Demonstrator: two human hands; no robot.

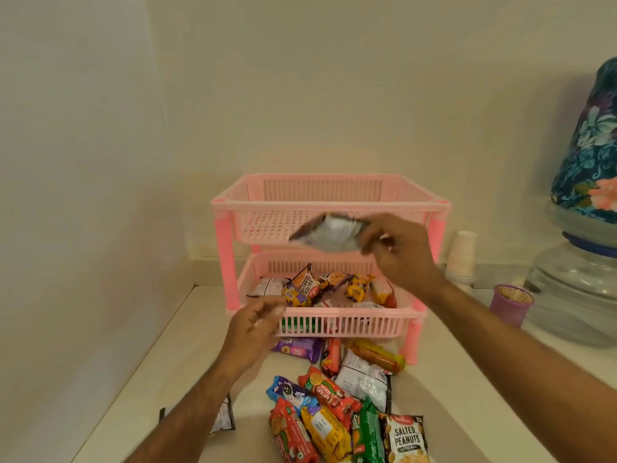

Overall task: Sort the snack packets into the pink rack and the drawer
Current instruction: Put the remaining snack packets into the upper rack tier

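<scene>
A two-tier pink rack [230, 202] stands against the wall on a white counter. Its lower tier [344, 324] holds several snack packets, among them a salted peanuts packet [305, 282]. The upper tier looks bare. My right hand [399, 250] grips a blurred silver packet [329, 233] in front of the upper tier. My left hand [252, 325] hovers at the lower tier's front left corner, fingers loosely curled, holding nothing. A pile of packets [337, 406] lies on the counter in front of the rack. No drawer is in view.
A stack of paper cups [462, 257] stands right of the rack. A purple cup with wooden sticks [510, 304] and a water jug with a floral cover [581, 235] are at far right. A dark packet [223, 416] lies under my left forearm.
</scene>
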